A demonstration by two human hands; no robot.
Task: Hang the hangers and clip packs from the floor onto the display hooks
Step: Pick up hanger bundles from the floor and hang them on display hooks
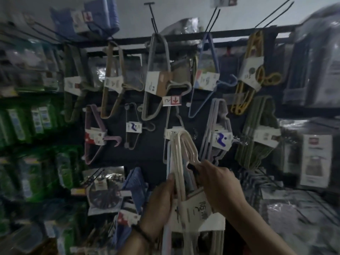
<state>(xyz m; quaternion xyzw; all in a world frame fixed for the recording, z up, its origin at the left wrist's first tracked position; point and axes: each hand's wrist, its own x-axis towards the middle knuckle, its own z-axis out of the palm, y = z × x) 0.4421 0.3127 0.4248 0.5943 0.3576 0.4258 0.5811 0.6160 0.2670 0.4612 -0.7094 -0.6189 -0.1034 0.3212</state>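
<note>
A pack of pale pink and white hangers (181,155) with a white paper label (195,212) is held upright in front of the dark display board (147,144). My left hand (160,201) grips the pack's left side below the hooks. My right hand (219,184) grips the right side, fingers curled near a dark display hook tip (193,167). The pack's curved hook ends point up toward a lower-row hanger pack (173,133). Many hanger packs hang from hooks on the board, such as a grey one (158,78) and a yellow one (252,70).
Long bare display hooks (213,19) stick out above the top rail. Green packaged goods (36,122) fill shelves at left. Plastic-wrapped goods (312,61) and boxed items (315,159) are at right. Clip packs (104,192) hang at lower left.
</note>
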